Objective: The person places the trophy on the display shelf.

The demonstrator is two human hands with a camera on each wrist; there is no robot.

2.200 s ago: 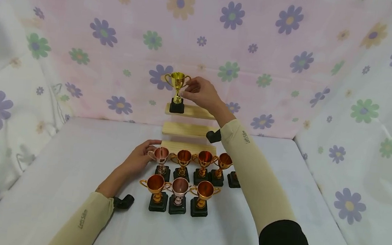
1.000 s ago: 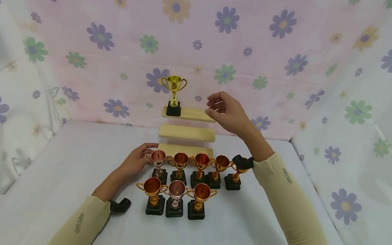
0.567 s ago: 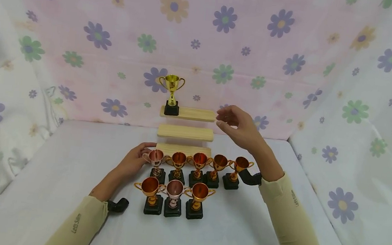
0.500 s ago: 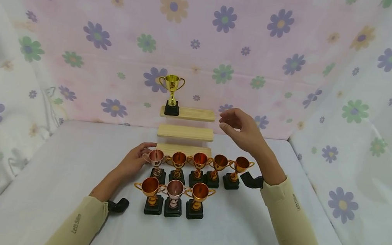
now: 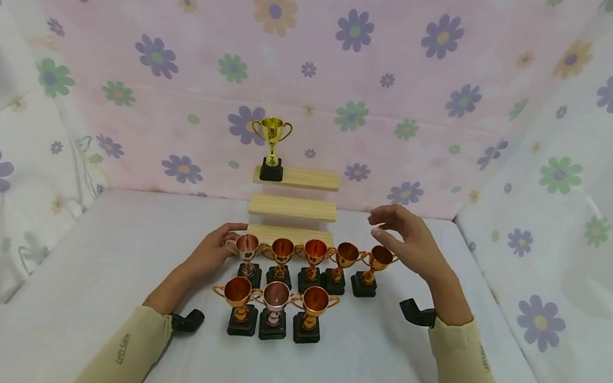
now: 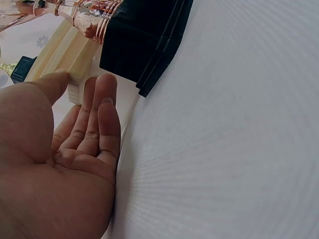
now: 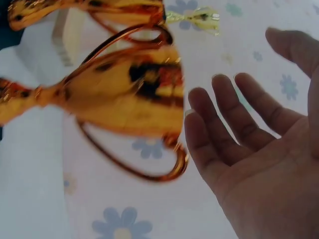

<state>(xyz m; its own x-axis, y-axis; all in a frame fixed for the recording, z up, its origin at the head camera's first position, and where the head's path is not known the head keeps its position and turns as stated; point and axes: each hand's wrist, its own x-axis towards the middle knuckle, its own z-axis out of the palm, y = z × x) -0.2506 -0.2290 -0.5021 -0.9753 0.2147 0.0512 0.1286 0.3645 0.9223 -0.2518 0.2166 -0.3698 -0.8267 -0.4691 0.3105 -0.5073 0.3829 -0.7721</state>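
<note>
A gold trophy (image 5: 273,131) stands upright on the left end of the top step of a wooden three-step rack (image 5: 292,207). My right hand (image 5: 408,240) hovers near the rightmost bronze trophy (image 5: 380,257), its fingers apart and holding nothing. In the right wrist view the loosely bent fingers (image 7: 239,127) are close to that trophy's cup and handle. My left hand (image 5: 210,253) rests at the left end of the lowest step, behind the rose-coloured trophy (image 5: 247,246). In the left wrist view its thumb touches the wood end (image 6: 82,62), and the other fingers extend alongside.
Several bronze and rose trophies on black bases stand in two rows before the rack, including a rose one (image 5: 276,298) in the front row between two bronze ones. White cloth (image 5: 378,368) covers the table. A flowered curtain (image 5: 315,89) hangs behind and at both sides.
My right hand has let go of the gold trophy on the top step and moved down and right to the rightmost bronze trophy. The left hand stays at the rack.
</note>
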